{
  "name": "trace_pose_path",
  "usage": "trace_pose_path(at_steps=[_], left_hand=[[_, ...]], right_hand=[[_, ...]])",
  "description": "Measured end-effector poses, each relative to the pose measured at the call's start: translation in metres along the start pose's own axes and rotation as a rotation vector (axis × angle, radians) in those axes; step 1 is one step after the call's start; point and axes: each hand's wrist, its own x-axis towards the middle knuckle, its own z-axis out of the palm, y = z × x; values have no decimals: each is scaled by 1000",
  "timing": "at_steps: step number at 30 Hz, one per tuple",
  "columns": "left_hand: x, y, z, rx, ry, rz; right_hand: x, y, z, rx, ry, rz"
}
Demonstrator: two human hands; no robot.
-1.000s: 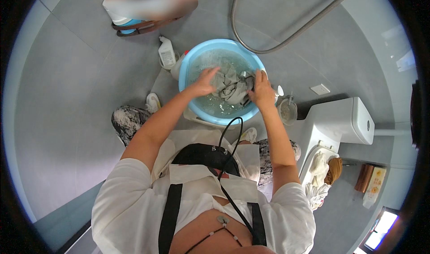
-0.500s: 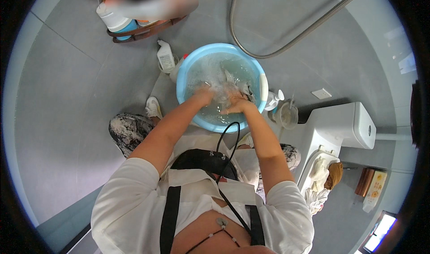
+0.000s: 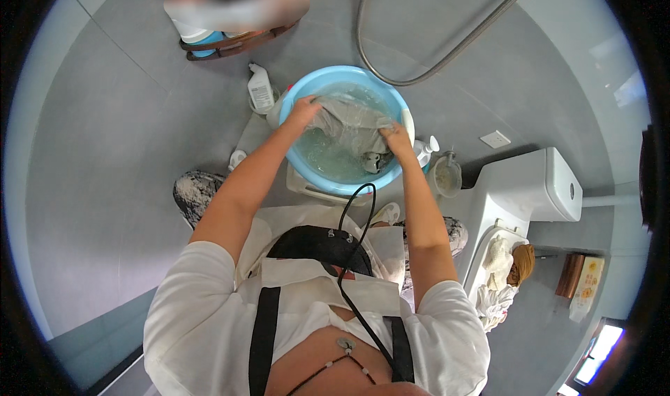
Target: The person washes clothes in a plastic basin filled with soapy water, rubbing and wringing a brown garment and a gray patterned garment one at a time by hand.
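A round light-blue basin (image 3: 296,160) of cloudy water stands in front of me. Spread across the water is a wet greyish-beige piece of clothing (image 3: 349,124), whose exact kind I cannot make out. My left hand (image 3: 303,111) grips its edge near the basin's left rim. At the right side, my right hand (image 3: 396,139) holds the other edge, fingers closed on the fabric. A black-and-white patterned part of cloth (image 3: 373,161) lies in the water below my right hand.
Left of the basin stands a white bottle (image 3: 260,89); to its right, a pump bottle (image 3: 426,150) and a clear plastic container (image 3: 445,175). A metal hose (image 3: 447,64) curves down close behind. A toilet (image 3: 520,187) with clothes on its lid is at right, a brown rack (image 3: 237,45) at far left.
Both hands have moved apart and up from the middle of the water. The clothing, earlier mostly submerged and bunched, is now stretched between them.
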Motion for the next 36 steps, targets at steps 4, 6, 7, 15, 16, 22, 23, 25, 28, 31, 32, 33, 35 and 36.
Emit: trace_pose_path(at_steps=[4, 6, 7, 15, 16, 22, 23, 25, 28, 31, 32, 33, 35, 36], left_hand=[[7, 16, -6, -489, -135, -13], [-1, 38, -2, -605, -89, 14], [-3, 45, -3, -665, -63, 29], [-17, 85, -1, -909, -347, -142], [-19, 85, -1, -937, -401, -130], [-3, 49, 1, -1038, -540, -86], [-1, 44, 3, -1014, -512, -103], [3, 29, 11, -969, -461, -121], [14, -12, 25, -826, -393, -137], [-12, -22, 44, -653, -263, -297], [-14, -28, 43, -632, -302, -364], [-13, -39, 43, -611, -341, -431], [-7, -62, 42, -626, -403, -529], [-1, -75, 41, -661, -428, -560]], right_hand=[[-7, -34, -17, 402, 74, -7], [-9, -46, -21, 577, 68, 37], [-13, -61, -23, 679, 59, 22], [-21, -131, -47, 1349, -229, -5], [-20, -138, -51, 1389, -248, -27], [-20, -175, -62, 1472, -507, -66], [-22, -182, -60, 1471, -524, -43], [-24, -189, -58, 1474, -557, -7], [-21, -193, -52, 1477, -579, 49], [-7, -182, -45, 1430, -541, 125], [-1, -175, -41, 1407, -549, 151], [6, -166, -36, 1384, -557, 177], [21, -137, -24, 1298, -535, 199], [25, -126, -19, 1228, -505, 207]])
